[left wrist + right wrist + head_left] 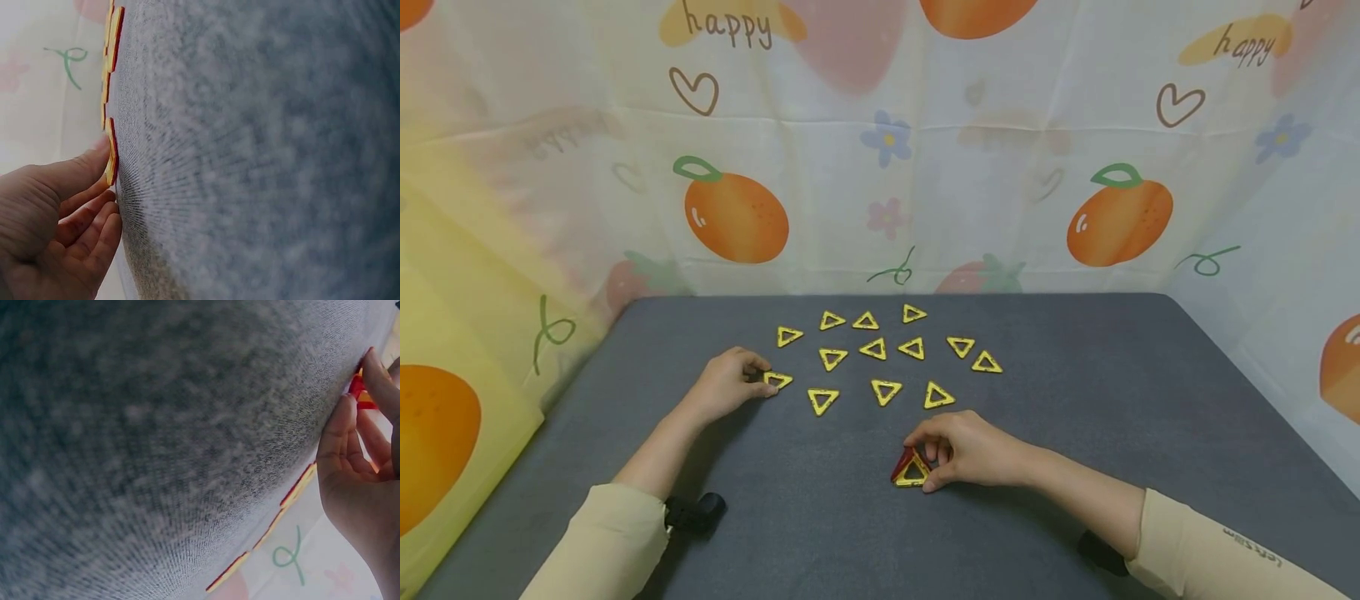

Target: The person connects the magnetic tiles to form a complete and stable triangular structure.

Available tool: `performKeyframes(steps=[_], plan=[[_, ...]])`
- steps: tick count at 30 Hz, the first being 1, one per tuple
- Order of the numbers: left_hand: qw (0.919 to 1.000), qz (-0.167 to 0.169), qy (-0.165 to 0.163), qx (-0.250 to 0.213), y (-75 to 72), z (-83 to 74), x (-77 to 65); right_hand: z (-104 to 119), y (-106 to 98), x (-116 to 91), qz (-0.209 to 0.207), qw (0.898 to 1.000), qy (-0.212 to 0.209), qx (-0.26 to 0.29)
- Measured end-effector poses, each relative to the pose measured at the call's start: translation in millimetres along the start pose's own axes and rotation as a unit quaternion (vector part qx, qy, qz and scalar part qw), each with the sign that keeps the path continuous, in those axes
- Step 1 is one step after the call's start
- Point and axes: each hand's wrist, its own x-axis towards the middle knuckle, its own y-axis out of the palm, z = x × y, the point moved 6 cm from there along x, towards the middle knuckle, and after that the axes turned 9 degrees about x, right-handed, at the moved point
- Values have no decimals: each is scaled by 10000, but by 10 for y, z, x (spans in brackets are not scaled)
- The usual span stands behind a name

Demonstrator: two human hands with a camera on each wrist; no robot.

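Note:
My left hand [726,385] pinches a yellow triangular magnetic tile [786,380] at the left end of the scattered tiles. In the left wrist view, the thumb lies against this tile's [113,156] yellow face, and its edge is red. My right hand [976,450] holds a small piece built of triangular tiles [913,482], nearer the front of the table. One side of that piece is yellow and another is red, and they lean together toward a peak. Fingers hide part of it in the right wrist view, where some red frame [357,386] shows.
Several yellow triangular tiles lie loose and apart beyond the hands, among them one tile [823,392] right of my left hand and one [928,403] just behind my right. The dark grey table [805,517] ends against a fruit-printed curtain [835,208].

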Motion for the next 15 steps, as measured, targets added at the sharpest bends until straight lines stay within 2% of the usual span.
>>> performKeyframes(steps=[15], plan=[[9998, -189, 9, -35, -22, -40, 7, 1, -1, 3, 12, 10000, 1, 0]])
